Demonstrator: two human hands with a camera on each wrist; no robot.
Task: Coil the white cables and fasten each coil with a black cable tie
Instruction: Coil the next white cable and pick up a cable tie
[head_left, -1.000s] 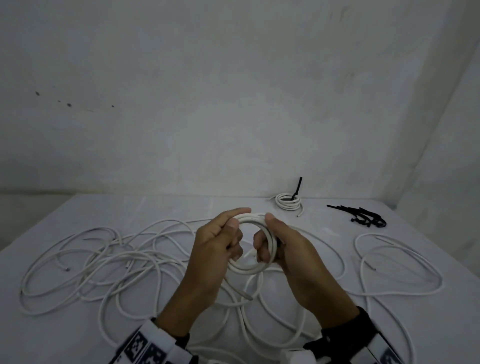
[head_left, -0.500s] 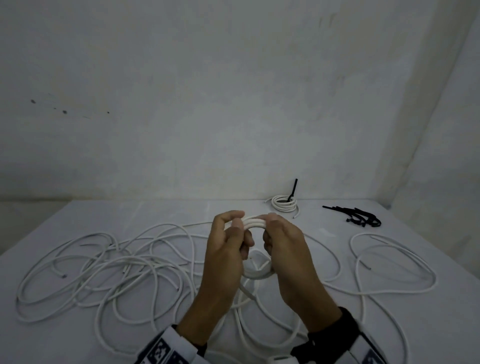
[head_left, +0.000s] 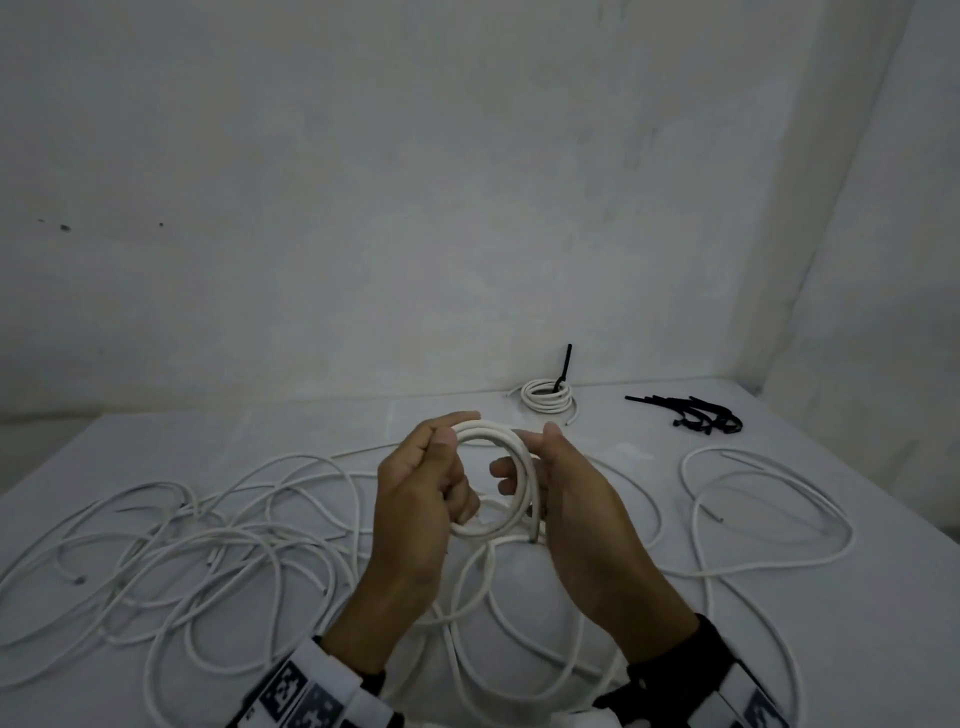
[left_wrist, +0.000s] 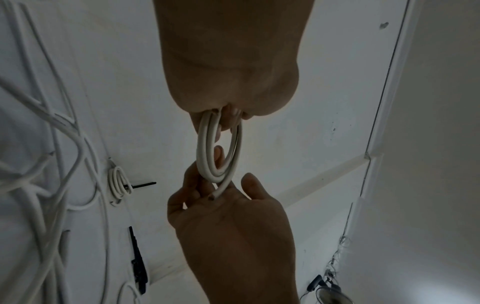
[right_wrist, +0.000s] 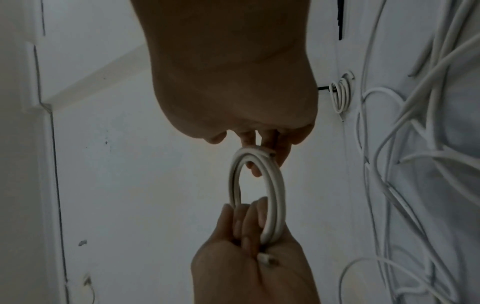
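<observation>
Both hands grip one small coil (head_left: 506, 467) above the tabletop (head_left: 649, 649): left hand (head_left: 415, 499) pinching its left side, right hand (head_left: 571, 499) curled round the right (cut end showing). Loose cables (head_left: 197, 540) sprawl left; ties (head_left: 696, 418) lie near the far right edge

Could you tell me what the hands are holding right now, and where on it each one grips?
Both hold one white cable coil: the left hand grips its left side, the right hand its right side, near the cut end.
</observation>
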